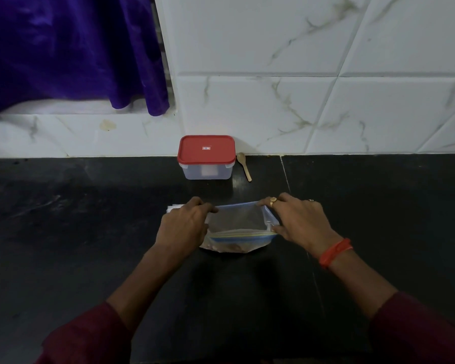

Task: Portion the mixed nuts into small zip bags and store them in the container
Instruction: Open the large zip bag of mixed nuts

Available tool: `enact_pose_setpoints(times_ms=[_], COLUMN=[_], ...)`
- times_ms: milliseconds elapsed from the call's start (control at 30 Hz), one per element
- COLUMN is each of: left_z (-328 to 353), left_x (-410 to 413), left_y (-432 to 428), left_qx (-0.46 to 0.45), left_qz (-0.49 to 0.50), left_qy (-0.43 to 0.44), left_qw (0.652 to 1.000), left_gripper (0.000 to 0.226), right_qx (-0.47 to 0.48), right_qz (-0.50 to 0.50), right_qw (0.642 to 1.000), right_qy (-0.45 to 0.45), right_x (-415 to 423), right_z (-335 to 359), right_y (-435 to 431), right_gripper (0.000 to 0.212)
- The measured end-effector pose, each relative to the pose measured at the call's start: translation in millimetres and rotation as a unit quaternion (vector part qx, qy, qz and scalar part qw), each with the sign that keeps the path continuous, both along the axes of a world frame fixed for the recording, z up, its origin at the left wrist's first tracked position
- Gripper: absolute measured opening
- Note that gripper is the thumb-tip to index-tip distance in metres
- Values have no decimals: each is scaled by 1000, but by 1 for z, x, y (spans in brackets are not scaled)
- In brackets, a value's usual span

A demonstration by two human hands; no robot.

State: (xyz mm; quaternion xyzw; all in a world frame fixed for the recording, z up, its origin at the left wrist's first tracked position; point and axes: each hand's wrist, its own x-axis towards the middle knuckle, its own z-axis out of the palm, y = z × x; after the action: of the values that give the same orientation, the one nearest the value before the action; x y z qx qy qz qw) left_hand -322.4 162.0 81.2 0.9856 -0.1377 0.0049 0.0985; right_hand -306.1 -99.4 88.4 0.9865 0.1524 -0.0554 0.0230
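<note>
A large clear zip bag with a blue and yellow zip strip stands on the black counter, its mouth spread wide. Brown nuts show through its bottom. My left hand grips the bag's left edge and my right hand grips its right edge. Behind my left hand, a small stack of clear zip bags lies flat, mostly hidden. A clear plastic container with a red lid shut on it stands by the wall behind the bag.
A small wooden spoon lies just right of the container. A white marble-tiled wall rises at the back of the counter. A purple cloth hangs at the upper left.
</note>
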Motion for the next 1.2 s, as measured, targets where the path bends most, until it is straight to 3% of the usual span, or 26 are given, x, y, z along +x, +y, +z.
enact_pose_setpoints(times_ms=[67, 233, 333, 467, 600, 667, 733, 800, 1000, 1133, 1200], left_z=[-1, -12, -19, -25, -24, -25, -26, -29, -35, -28, -26], left_x=[1, -2, -9, -9, -3, -3, -6, -9, -13, -11, -9], left_y=[0, 4, 0, -3, 5, 6, 7, 8, 6, -4, -7], left_qx=[-29, -253, -276, -262, -306, -360, -438, -500, -594, -650, -655], left_qz=[20, 122, 140, 159, 184, 215, 248, 273, 317, 348, 350], left_qy=[3, 26, 13, 10, 21, 51, 97, 135, 208, 250, 272], left_qw=[999, 959, 951, 952, 934, 906, 859, 811, 709, 628, 612], left_gripper=[48, 36, 34, 34, 29, 23, 19, 19, 18, 20, 20], right_qx=[16, 140, 145, 117, 123, 208, 346, 425, 430, 454, 468], right_qz=[-21, -79, -103, -154, -167, -148, -146, -184, -290, -282, -281], right_qw=[1000, 987, 983, 980, 976, 964, 926, 886, 855, 845, 837], right_qy=[16, 1, -41, -38, 63, 71, 31, -20, -9, -16, -25], right_x=[1, -6, -14, -15, -12, -12, -14, -16, -17, -17, -17], right_z=[3, -8, -20, -22, -15, -17, -24, -33, -51, -53, -53], right_y=[4, 16, 25, 30, 22, 19, 17, 16, 12, 17, 20], right_gripper=[68, 38, 24, 33, 56, 53, 36, 30, 23, 22, 26])
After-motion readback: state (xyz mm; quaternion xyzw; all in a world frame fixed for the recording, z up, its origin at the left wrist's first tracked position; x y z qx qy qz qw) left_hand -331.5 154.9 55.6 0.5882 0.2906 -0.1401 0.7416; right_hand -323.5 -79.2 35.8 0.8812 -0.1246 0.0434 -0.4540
